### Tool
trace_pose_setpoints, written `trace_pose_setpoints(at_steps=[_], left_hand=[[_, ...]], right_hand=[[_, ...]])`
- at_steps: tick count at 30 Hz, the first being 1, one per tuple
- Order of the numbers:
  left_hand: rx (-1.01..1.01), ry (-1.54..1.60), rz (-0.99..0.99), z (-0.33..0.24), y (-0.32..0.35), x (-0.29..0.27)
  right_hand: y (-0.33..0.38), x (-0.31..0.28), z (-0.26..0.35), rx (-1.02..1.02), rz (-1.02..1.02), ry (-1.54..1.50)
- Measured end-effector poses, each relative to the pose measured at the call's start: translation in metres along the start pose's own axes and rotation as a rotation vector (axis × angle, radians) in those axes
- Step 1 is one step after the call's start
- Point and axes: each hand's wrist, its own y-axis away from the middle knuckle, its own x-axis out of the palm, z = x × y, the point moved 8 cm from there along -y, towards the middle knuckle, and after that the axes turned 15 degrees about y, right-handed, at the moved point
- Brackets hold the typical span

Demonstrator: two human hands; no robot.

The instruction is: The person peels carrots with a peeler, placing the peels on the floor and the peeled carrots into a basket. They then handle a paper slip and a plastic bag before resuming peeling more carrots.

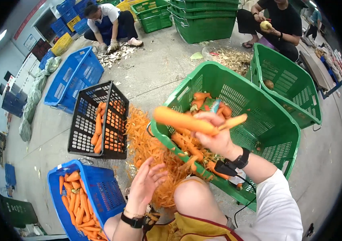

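Note:
My right hand (215,134) is closed round a large orange carrot (187,120), lifted over the near side of a green crate (275,116). A pale orange, stick-like piece (235,121) juts from the same hand on the right; I cannot tell what it is. Fingers apart, my left hand (147,182) hovers with nothing in it above a heap of orange peelings (151,148). More carrots (193,150) lie in the green crate, some with peel strips over them. A colourful packet (211,105) is among them.
To my left stand a blue crate full of carrots (78,205), a black crate (86,132) with a few carrots, and a blue crate (76,76). Another green crate (287,72) is at right. Two people (108,24) crouch ahead near scattered peelings and stacked green crates (205,20).

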Motion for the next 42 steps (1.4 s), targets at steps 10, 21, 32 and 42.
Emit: trace_pose_setpoints(at_steps=[10, 21, 32, 42], left_hand=[[0.465, 0.35, -0.066, -0.058, 0.062, -0.034], [0.27, 0.671, 0.176, -0.053, 0.056, -0.041], [0.166, 0.655, 0.217, -0.052, 0.072, -0.029], [0.229, 0.441, 0.005, -0.053, 0.076, -0.038]], right_hand=[[0.05, 0.127, 0.099, -0.001, 0.94, 0.228], [0.101, 0.161, 0.114, -0.408, 0.944, 0.468], [0.047, 0.177, 0.138, -0.502, 0.752, 0.704], [0.046, 0.172, 0.119, -0.439, 0.632, 0.703]])
